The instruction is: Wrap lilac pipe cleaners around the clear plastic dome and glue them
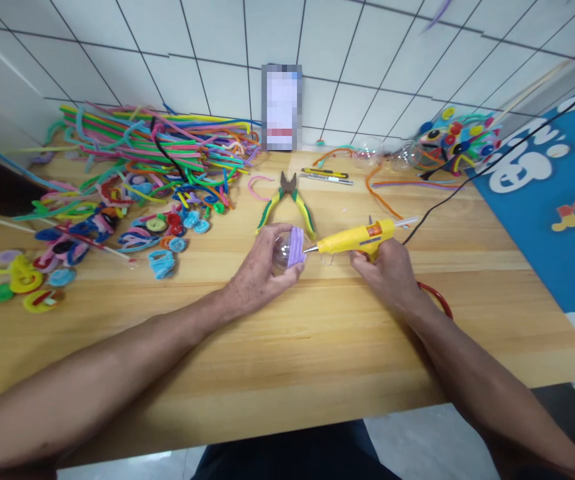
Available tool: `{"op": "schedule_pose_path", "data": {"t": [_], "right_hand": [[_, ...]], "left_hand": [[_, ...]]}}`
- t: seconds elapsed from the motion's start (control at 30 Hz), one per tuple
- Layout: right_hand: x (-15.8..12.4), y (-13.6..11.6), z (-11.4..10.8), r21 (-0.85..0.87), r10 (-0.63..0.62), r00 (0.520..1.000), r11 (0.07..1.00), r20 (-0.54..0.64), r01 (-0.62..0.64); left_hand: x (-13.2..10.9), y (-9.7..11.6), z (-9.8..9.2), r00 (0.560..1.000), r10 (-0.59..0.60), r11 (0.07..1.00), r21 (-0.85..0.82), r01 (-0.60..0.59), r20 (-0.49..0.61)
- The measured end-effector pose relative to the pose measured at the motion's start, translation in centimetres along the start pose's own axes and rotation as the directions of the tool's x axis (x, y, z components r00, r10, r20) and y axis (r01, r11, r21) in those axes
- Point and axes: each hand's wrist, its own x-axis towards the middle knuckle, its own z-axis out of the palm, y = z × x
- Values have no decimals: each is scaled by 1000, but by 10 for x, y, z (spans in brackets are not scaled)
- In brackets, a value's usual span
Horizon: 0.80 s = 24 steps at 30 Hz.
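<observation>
My left hand (262, 270) grips a clear plastic ball (282, 251) with its fingers and thumb around it. Bands of purple pipe cleaner (295, 247) wrap the ball's right side. My right hand (387, 270) is closed around the handle of a yellow hot glue gun (355, 240), a glue stick poking out of its back end. The metal nozzle points left and meets, or nearly meets, the purple bands. Just beyond my left hand lie pliers with green and yellow handles (309, 217), jaws pointing away.
A large heap of colourful pipe cleaners (152, 143) fills the back left, with coiled pieces (162, 263) in front. A phone (281, 107) leans on the tiled wall. Behind the pliers are a yellow utility knife (325, 173) and a pink curl (257, 189). A black cord (437, 200) crosses the right side.
</observation>
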Motion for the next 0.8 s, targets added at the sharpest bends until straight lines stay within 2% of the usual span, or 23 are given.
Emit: {"op": "schedule_pose_path", "data": {"t": [0.8], "right_hand": [[-1,0,-3,-9,15,999,1000,39,-15]], "left_hand": [[0,0,0,1000,-4,1000,-15,4,1]]}}
